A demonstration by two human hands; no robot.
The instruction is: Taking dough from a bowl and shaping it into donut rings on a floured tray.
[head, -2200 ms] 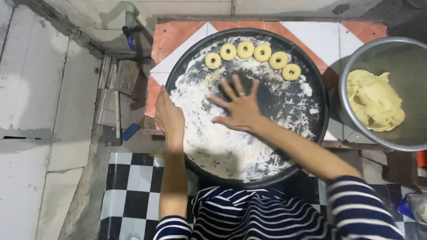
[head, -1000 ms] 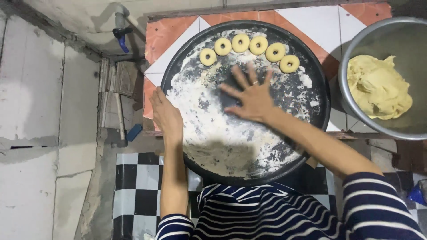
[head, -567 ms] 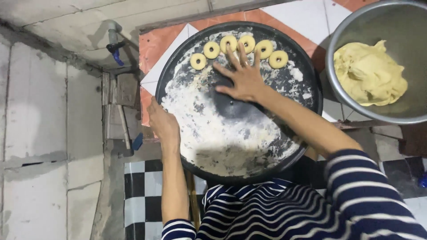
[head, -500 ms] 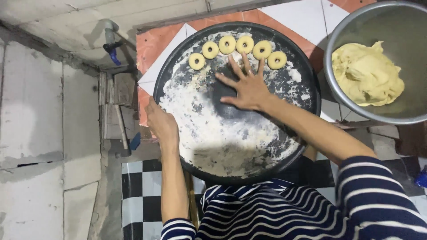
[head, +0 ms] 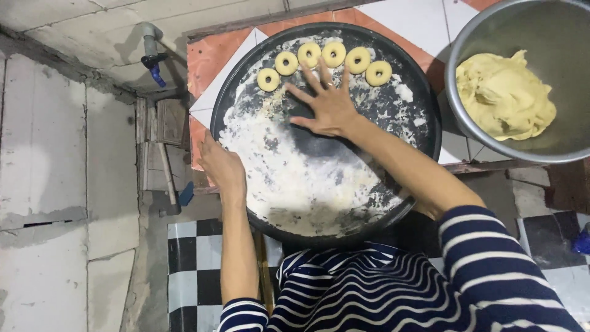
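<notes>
A big round black tray [head: 424, 101] dusted with white flour [head: 289, 184] lies in front of me. Several ring-shaped dough pieces [head: 322, 58] sit in an arc along its far rim. My right hand [head: 329, 101] lies flat on the tray with fingers spread, just below the rings, holding nothing. My left hand [head: 221, 166] grips the tray's left rim. A metal bowl [head: 473, 132] at the right holds a lump of yellow dough [head: 504, 95].
The tray rests on an orange and white tiled surface [head: 209, 67]. A pipe with a blue tap [head: 153, 58] is on the grey concrete wall at the left. Black and white checkered floor tiles [head: 190, 258] lie below.
My right hand has slid across the floured tray toward the dough rings, leaving a bare dark patch in the flour. The left hand stays on the rim.
</notes>
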